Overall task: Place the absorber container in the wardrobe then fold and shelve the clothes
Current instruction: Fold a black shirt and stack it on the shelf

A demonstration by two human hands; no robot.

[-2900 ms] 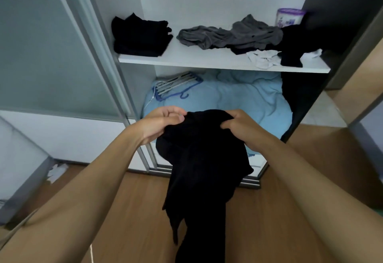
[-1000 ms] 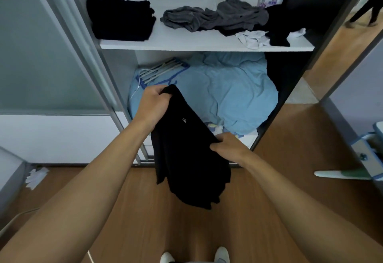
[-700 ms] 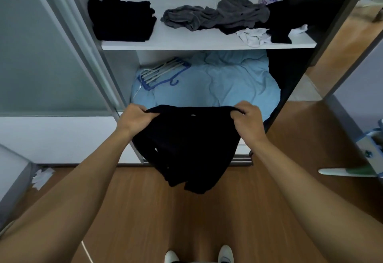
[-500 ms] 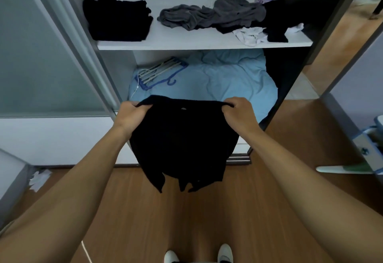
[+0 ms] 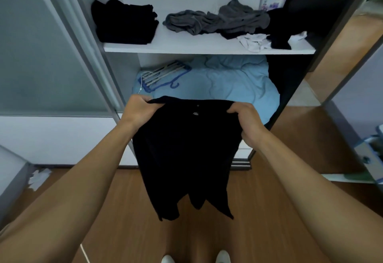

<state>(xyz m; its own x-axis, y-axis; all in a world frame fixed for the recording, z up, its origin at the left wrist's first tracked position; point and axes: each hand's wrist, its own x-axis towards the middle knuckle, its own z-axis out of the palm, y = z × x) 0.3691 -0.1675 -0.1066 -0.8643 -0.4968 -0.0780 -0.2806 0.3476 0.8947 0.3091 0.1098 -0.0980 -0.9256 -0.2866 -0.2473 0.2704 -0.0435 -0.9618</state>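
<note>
Head view: we grip a black garment (image 5: pixel 184 148) by its top edge, left hand (image 5: pixel 139 111) and right hand (image 5: pixel 247 122) each curled around a corner. It hangs before the wardrobe shelf (image 5: pixel 207 47), where the absorber container (image 5: pixel 273 0) stands.

One head cam, wide-angle. Faces fwd & down into open wardrobe (image 5: pixel 207 48), close in. Wood floor (image 5: pixel 269 231) below, wearer's shoes (image 5: pixel 222 257) at btm edge.

Both bare forearms extend forward and converge slightly. Left hand (image 5: pixel 138 111) and right hand (image 5: pixel 247 122) are held apart, knuckles up, fingers curled over, each gripping 1 end of the black garment's (image 5: pixel 186 148) top edge.
</note>
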